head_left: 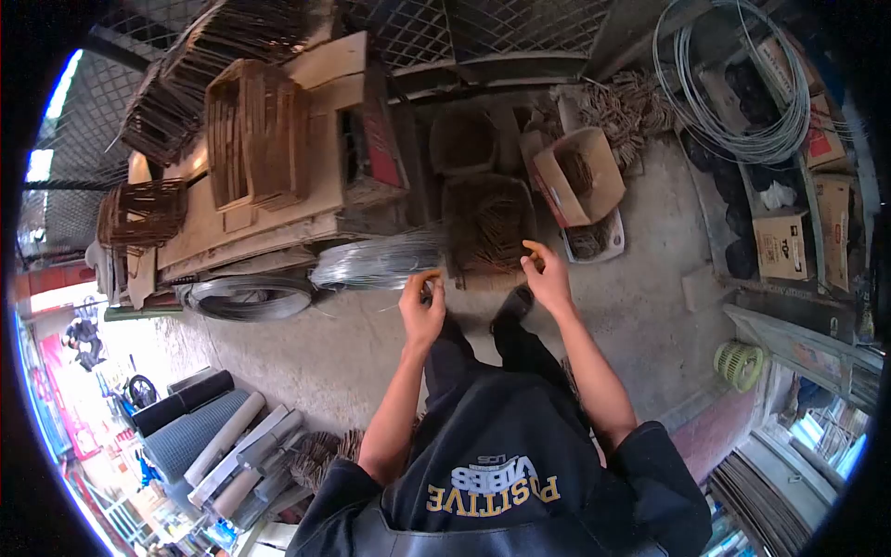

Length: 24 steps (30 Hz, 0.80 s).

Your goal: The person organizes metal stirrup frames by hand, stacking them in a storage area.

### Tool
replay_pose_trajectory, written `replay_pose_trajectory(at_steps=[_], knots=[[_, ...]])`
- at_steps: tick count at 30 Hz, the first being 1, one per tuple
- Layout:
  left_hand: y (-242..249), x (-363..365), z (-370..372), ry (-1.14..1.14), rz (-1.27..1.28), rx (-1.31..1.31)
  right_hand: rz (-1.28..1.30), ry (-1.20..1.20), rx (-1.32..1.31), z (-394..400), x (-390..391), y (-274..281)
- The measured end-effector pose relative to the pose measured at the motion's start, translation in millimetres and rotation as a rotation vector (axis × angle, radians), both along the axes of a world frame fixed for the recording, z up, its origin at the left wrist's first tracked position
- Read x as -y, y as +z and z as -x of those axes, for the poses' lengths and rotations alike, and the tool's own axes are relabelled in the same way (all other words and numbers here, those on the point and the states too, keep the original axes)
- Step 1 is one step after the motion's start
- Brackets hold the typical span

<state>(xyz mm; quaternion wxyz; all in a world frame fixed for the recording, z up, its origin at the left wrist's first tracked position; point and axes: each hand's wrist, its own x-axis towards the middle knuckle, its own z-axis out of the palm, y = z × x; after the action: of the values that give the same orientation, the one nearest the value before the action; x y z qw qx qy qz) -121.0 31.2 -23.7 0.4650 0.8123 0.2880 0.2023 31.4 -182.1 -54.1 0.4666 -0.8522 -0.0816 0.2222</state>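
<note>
My left hand (423, 306) is raised in front of my body with its fingers loosely curled and a gap to the thumb; nothing shows in it. It is nearest to a coil of shiny wire (376, 262) on the floor. My right hand (549, 278) is held up too, thumb and forefinger apart, with no object visible between them. Orange-brown coverings show on some fingertips of both hands. Just beyond the hands stands a dark bin (487, 218) holding thin rusty rods. Neither hand visibly touches anything.
Rusty bent-wire frames (255, 135) are stacked on a wooden table (348, 107) at left. An open cardboard box (603, 176) stands beyond my right hand. Large wire coils (682, 93) hang at right near shelved boxes (781, 246). Mesh rolls (190, 427) lie at lower left.
</note>
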Motion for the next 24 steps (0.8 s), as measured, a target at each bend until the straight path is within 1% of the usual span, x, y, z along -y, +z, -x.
replay_pose_trajectory(at_steps=[1,2,3,5,6,8,9,10,11,13,14,15,17,18,19,20,21,22,23,24], knots=[[-12.3,7.8,-2.9,-0.022,0.099,-0.073,0.010,-0.026,-0.077,-2.5,11.3,-18.6],[-26.4,11.9,-6.9,-0.057,0.103,-0.101,0.081,-0.016,-0.125,-6.5,20.2,-38.8],[-44.5,16.7,-9.6,-0.059,0.115,-0.115,0.093,-0.018,-0.139,-7.6,28.5,-57.4],[-80.9,22.8,-13.7,-0.064,0.300,-0.187,0.132,-0.101,-0.115,-6.4,40.0,-93.2],[-94.1,24.2,-17.3,-0.067,0.387,-0.267,0.137,-0.106,-0.125,-5.2,46.0,-115.1],[-159.5,24.7,-15.4,-0.045,0.412,-0.272,0.204,-0.186,-0.158,-6.9,53.7,-159.7],[-181.3,25.5,-20.1,-0.015,0.435,-0.268,0.207,-0.186,-0.157,-8.5,53.8,-177.0],[-205.5,22.5,-22.9,-0.024,0.429,-0.362,0.211,-0.195,-0.170,-9.5,54.5,-197.0],[-233.7,19.6,-27.9,-0.025,0.430,-0.355,0.213,-0.205,-0.181,-11.8,53.4,-221.1],[-294.4,13.2,-41.9,0.014,0.571,-0.445,0.193,-0.204,-0.171,-25.7,35.8,-264.6],[-329.1,8.9,-50.0,0.026,0.534,-0.555,0.209,-0.144,-0.170,-33.9,26.8,-290.9],[-358.7,3.2,-64.2,0.030,0.530,-0.547,0.223,-0.083,-0.165,-45.9,14.2,-316.1],[-413.4,-2.2,-83.4,0.131,0.711,-0.606,0.216,-0.025,-0.170,-70.2,-12.2,-379.3],[-558.6,-10.9,-66.0,0.212,0.862,-0.421,0.245,0.058,-0.006,-84.0,-26.8,-411.0],[-611.0,-16.5,-67.3,0.218,0.865,-0.415,0.273,0.141,0.154,-96.2,-40.4,-441.0],[-653.4,-25.1,-75.5,0.225,0.852,-0.386,0.270,0.148,0.159,-110.6,-54.4,-471.3],[-686.8,-31.7,-86.3,0.228,0.837,-0.355,0.361,0.230,0.210,-127.2,-68.2,-499.1],[-701.3,-31.9,-99.6,0.233,0.835,-0.345,0.452,0.314,0.263,-143.5,-80.4,-523.5],[-697.9,-30.5,-113.2,0.340,0.931,-0.328,0.447,0.315,0.267,-156.0,-91.4,-543.7],[-695.6,-31.9,-123.2,0.448,1.026,-0.312,0.447,0.361,0.337,-166.8,-100.7,-560.9]])
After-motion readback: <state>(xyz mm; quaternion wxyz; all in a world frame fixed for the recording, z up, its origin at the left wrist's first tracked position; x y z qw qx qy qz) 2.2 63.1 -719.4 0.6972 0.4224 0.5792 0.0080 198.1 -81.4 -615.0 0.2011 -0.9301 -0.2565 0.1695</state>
